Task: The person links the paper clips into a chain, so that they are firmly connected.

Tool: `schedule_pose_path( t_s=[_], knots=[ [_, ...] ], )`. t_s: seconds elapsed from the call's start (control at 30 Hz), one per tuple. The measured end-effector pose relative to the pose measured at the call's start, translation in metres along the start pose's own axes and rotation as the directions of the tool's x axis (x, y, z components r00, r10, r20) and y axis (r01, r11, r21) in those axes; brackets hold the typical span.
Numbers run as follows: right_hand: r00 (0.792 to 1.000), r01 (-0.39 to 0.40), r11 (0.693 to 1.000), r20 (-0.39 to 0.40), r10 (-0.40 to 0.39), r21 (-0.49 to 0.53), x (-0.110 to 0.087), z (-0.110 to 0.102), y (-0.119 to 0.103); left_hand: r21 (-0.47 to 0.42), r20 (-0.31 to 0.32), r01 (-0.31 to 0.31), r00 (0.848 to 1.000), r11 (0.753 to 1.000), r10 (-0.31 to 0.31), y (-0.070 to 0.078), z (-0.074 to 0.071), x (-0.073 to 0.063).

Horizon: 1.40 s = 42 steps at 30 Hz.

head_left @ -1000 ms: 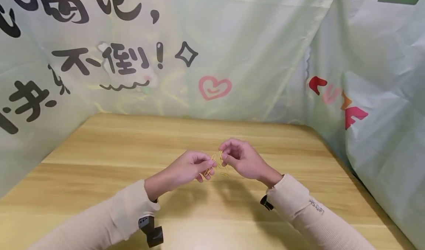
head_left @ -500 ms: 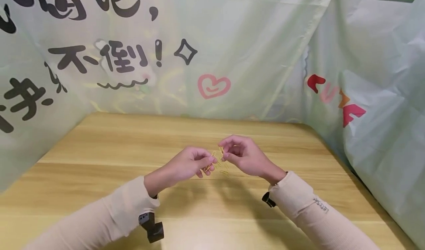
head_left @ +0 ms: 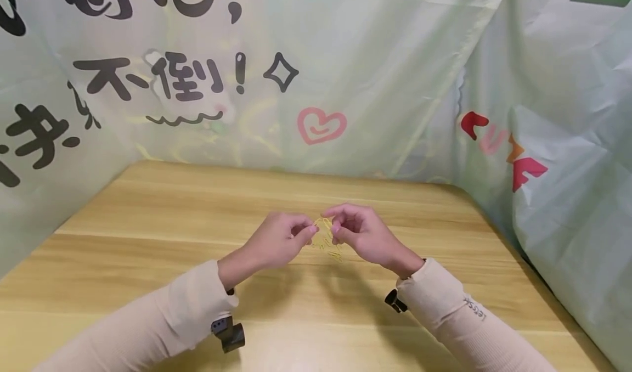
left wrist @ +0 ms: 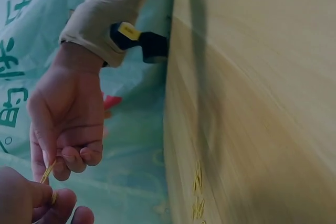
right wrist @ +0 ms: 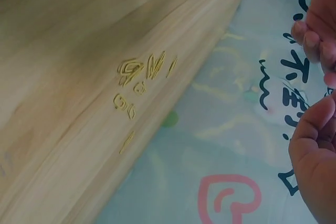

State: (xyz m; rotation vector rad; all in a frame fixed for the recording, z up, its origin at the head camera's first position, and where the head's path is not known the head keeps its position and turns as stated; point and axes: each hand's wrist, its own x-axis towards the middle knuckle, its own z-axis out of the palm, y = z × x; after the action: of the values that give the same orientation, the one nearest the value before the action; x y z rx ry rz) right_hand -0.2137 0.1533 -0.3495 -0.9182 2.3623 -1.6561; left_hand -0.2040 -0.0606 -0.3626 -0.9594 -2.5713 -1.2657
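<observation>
In the head view my left hand [head_left: 278,241] and right hand [head_left: 366,235] meet above the table, fingertips close together. Both pinch thin yellow loops that look like rubber bands [left wrist: 48,172], which run between the two hands in the left wrist view. A further bit of yellow shows between the left fingers there. Farther down on the wood lie several more yellow rubber bands [right wrist: 130,71], some looped, some stretched long and thin. In the right wrist view the fingers of both hands appear at the right edge, and the held bands are hidden.
The wooden table [head_left: 163,213] is enclosed by hanging pale green cloth [head_left: 385,75] with printed characters and a pink heart, at the back and both sides. A black wrist camera [head_left: 229,334] sits below the left sleeve.
The left hand has turned so its back faces up more, hiding the loops that hung below its fingers. Its fingertips have come slightly closer to the right hand, which stays nearly in place.
</observation>
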Motion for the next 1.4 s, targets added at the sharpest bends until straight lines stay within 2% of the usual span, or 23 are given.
schedule_pose_path(
  t_s=[0.07, 0.13, 0.43, 0.67, 0.97, 1.23, 1.4],
  knots=[
    [1.0, 0.003, 1.0, -0.001, -0.003, -0.002, 0.001, 0.0, 0.0, 0.065, -0.016, -0.071, 0.997, 0.995, 0.072, 0.001, -0.001, 0.002],
    [1.0, 0.018, 1.0, -0.005, -0.018, 0.008, 0.002, 0.001, 0.0, 0.122, -0.026, -0.114, 0.993, 0.986, 0.118, 0.003, -0.003, 0.004],
    [0.999, 0.029, 0.998, -0.019, -0.028, 0.054, 0.008, 0.004, -0.001, 0.238, -0.033, -0.131, 0.989, 0.962, 0.143, 0.006, -0.008, 0.008],
    [1.0, 0.006, 0.997, 0.016, -0.007, 0.082, 0.008, 0.005, 0.002, 0.242, -0.034, -0.156, 0.985, 0.958, 0.169, 0.006, -0.006, 0.009],
    [0.998, 0.013, 0.994, 0.054, -0.019, 0.109, 0.011, 0.005, 0.005, 0.24, -0.044, -0.138, 0.987, 0.961, 0.153, 0.004, -0.005, 0.007],
    [0.999, 0.008, 0.996, 0.048, -0.012, 0.094, 0.011, 0.006, 0.003, 0.256, -0.05, -0.182, 0.978, 0.949, 0.201, 0.002, -0.004, 0.006],
    [0.999, -0.008, 0.998, 0.052, 0.005, 0.056, 0.011, 0.007, 0.004, 0.275, -0.036, -0.186, 0.979, 0.943, 0.203, 0.001, -0.003, 0.004]
  ],
)
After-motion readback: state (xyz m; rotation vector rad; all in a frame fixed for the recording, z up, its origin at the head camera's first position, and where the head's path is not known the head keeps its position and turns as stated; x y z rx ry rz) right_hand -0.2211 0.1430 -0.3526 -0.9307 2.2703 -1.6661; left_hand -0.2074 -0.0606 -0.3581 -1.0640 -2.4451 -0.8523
